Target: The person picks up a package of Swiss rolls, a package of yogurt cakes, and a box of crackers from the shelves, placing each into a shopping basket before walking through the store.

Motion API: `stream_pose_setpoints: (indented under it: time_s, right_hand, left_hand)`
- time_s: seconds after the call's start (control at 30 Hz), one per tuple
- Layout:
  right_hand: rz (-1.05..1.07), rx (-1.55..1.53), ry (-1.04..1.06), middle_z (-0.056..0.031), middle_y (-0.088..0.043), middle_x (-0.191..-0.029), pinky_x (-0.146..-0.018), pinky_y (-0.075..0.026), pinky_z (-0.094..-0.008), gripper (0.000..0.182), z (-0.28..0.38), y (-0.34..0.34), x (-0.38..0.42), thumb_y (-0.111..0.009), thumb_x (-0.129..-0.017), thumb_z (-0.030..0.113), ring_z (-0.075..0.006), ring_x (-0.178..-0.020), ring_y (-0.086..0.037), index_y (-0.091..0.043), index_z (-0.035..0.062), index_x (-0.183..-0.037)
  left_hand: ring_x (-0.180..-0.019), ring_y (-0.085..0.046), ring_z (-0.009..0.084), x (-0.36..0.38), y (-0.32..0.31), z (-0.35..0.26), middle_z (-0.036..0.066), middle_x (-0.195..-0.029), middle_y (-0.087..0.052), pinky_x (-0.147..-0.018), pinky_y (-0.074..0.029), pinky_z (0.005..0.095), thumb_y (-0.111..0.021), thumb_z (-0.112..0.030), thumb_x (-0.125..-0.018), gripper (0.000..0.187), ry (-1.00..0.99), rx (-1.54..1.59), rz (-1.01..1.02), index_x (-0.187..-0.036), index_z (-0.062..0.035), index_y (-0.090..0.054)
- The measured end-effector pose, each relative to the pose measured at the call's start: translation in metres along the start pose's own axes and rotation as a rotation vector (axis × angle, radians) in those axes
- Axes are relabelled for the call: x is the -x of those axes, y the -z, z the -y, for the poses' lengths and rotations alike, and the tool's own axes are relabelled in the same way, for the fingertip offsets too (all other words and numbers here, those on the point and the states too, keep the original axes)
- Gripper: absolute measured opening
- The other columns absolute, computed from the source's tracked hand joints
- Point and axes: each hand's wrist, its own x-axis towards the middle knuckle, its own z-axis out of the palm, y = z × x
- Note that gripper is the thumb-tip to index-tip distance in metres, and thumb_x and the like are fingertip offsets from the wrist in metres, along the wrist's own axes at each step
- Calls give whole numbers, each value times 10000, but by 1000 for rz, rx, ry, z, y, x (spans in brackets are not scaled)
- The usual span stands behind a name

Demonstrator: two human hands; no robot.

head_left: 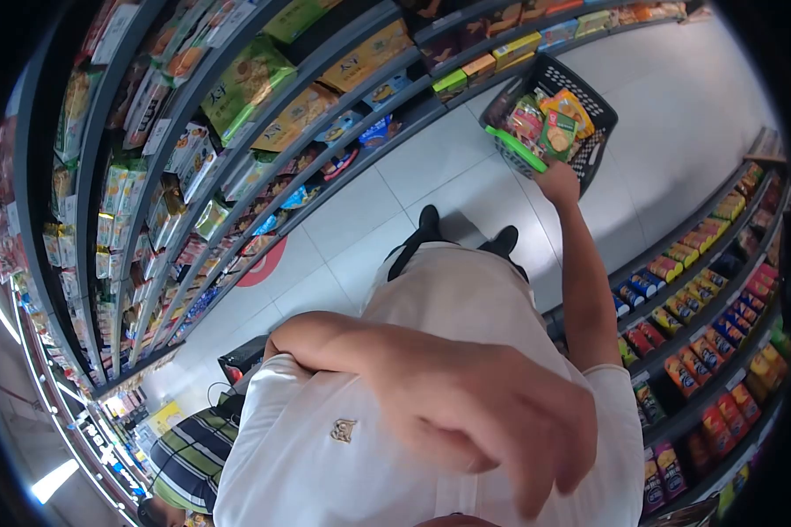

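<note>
My right hand [557, 183] is closed around the green handle [516, 149] of a black shopping basket [599, 114], held out at arm's length above the floor. Inside the basket lie several snack packs, among them a green pack [558, 133], a yellow pack [571, 107] and a pinkish bag [526, 119]. My left hand [492, 417] is raised across my chest, close to the camera and somewhat blurred. Its fingers are loosely bent and apart, with nothing visible in them. Behind it is my white shirt [325, 474].
Shelves of packaged snacks [246, 83] curve along the left and top. On the right, another shelf [703, 325] holds canned and tube-shaped packs. A person in a striped shirt [198, 461] is at the lower left. Pale floor tiles [343, 228] run between the shelves.
</note>
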Motion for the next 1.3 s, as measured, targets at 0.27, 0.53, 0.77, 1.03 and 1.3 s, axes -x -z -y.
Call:
stream_pose_setpoints:
  time_s: [0.27,0.53,0.77,1.03,1.3]
  right_hand:
    - [4,-22,-92,-272,-775,-1059,-882,-596,-567,508,81,-42,21,-728,-941,498,-473,-1009,-750,-767,111,-1268]
    - [-41,-69,-199,-270,-780,-1011,-839,-593,-586,534,129,-102,34,-760,-931,526,-481,-984,-758,-761,79,-1224]
    - [-111,-121,-196,-249,-771,-933,-829,-614,-562,400,126,-55,38,-724,-922,463,-451,-909,-759,-801,112,-1098]
    - [-138,-185,-235,-229,-777,-895,-810,-615,-551,376,112,-29,23,-749,-888,437,-437,-855,-765,-818,85,-1001]
    - [-130,-184,-205,-198,-779,-879,-794,-615,-551,305,40,20,-14,-751,-857,400,-418,-843,-768,-803,116,-955]
  left_hand:
    - [-1148,-694,320,133,97,-55,114,-1220,-705,-950,-559,456,-596,46,-948,315,507,-677,-169,-1235,-51,-685]
    - [-1160,-693,353,249,193,-43,166,-1244,-711,-1004,-554,442,-704,-166,-1010,303,862,-1009,-286,-1291,-52,-696]
    - [-1268,-652,374,240,285,-4,167,-1337,-694,-1074,-533,465,-745,-214,-976,411,929,-1362,-84,-1353,-64,-684]
    - [-1534,-430,449,149,373,94,192,-1616,-515,-1246,-397,537,-857,-244,-858,762,852,-1718,286,-1538,-91,-549]
    - [-1130,-735,343,86,438,222,137,-1125,-777,-1087,-500,552,-784,-182,-839,253,922,-1745,559,-1079,-109,-749]
